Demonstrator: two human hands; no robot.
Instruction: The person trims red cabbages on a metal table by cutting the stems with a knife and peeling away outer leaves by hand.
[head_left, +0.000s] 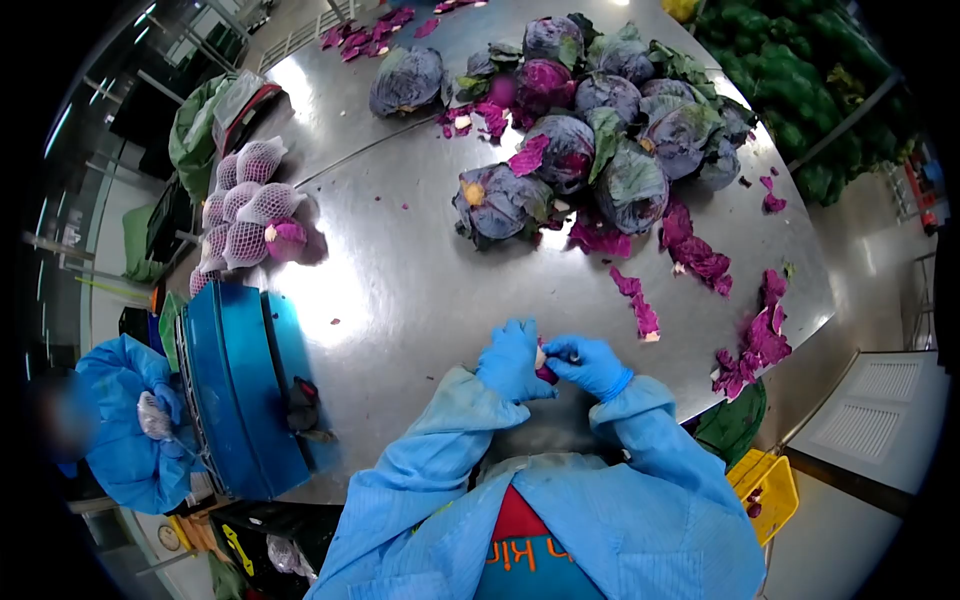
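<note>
Close to my body, at the table's near edge, my left hand (510, 362) in a blue glove is wrapped round a red cabbage (545, 370). Only a small purple and whitish part of the cabbage shows between my hands; the rest is hidden. From the other side, my right hand (592, 368), also gloved in blue, is closed with its fingertips on the cabbage's pale part. Beyond my hands lies a heap of red cabbages (632, 188) with dull outer leaves. A torn purple leaf (638, 302) rests on the steel table (400, 300).
Several cabbages in white nets (245, 205) and a peeled cabbage (286, 240) sit at the left. A blue metal stand (240, 390) borders the table, with a person in a blue gown (135, 425) behind it. A yellow crate (768, 495) stands at lower right.
</note>
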